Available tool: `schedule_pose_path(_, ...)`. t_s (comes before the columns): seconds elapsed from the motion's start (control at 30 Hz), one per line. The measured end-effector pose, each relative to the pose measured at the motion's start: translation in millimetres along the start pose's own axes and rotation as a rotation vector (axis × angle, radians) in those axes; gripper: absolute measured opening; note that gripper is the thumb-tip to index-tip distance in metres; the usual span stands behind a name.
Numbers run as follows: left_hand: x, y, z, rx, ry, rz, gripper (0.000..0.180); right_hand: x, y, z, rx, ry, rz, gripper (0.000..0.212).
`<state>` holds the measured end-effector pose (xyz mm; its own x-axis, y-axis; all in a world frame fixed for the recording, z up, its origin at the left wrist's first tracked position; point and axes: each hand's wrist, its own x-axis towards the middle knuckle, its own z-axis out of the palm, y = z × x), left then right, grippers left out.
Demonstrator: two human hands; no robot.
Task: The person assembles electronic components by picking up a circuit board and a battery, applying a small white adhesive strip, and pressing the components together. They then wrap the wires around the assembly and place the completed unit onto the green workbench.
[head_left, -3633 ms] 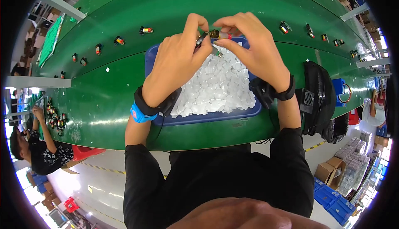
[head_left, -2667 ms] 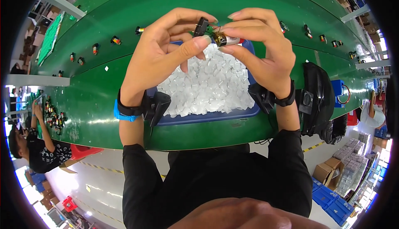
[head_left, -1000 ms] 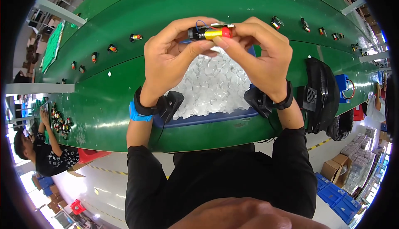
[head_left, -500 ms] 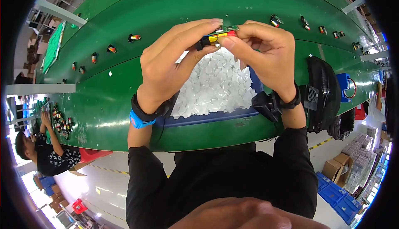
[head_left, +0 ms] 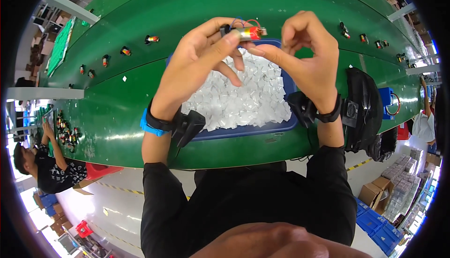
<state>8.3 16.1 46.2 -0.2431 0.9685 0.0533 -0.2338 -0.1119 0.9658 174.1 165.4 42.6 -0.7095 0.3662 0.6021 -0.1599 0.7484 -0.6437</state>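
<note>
Between the thumb and fingers of my left hand (head_left: 199,56), a small battery assembly (head_left: 249,34) lies sideways over the tray. It has a red and silver cylinder, a black end piece and thin red and blue wires. My right hand (head_left: 315,59) is just to its right, its thumb tip close under the red end; whether it touches cannot be told. The right index finger is bent and apart from the thumb, with nothing visible between them. Below both hands sits a blue tray (head_left: 234,134) full of small clear-white plastic squares (head_left: 241,101).
Similar assemblies (head_left: 151,39) lie in a spaced line along the green table (head_left: 126,131), on both sides. A black bag (head_left: 363,108) and a blue box (head_left: 387,99) stand at the right. A co-worker (head_left: 51,164) sits at far left beside a pile of assemblies (head_left: 66,134).
The assembly has turned over in my left hand, so its red and silver cylinder and wires now show instead of the green board. My right fingers have come away from it.
</note>
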Motion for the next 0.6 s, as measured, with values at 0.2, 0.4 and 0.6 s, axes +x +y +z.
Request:
schedule_pose_path(0.2,6.8,-6.4,-10.5,0.032,-0.053,-0.058,0.038,2.9,6.8,15.4,0.084,0.040,-0.154,0.031)
schedule_pose_path(0.4,27.6,-24.4,-52.4,0.314,0.077,-0.025,0.042,11.7,24.6,12.1,0.055,-0.065,0.025,0.030)
schedule_pose_path(0.6,55.9,-61.1,-166.2,0.918,0.245,-0.354,0.055,-10.5,225.5,-62.9,-0.919,0.053,0.331,0.039)
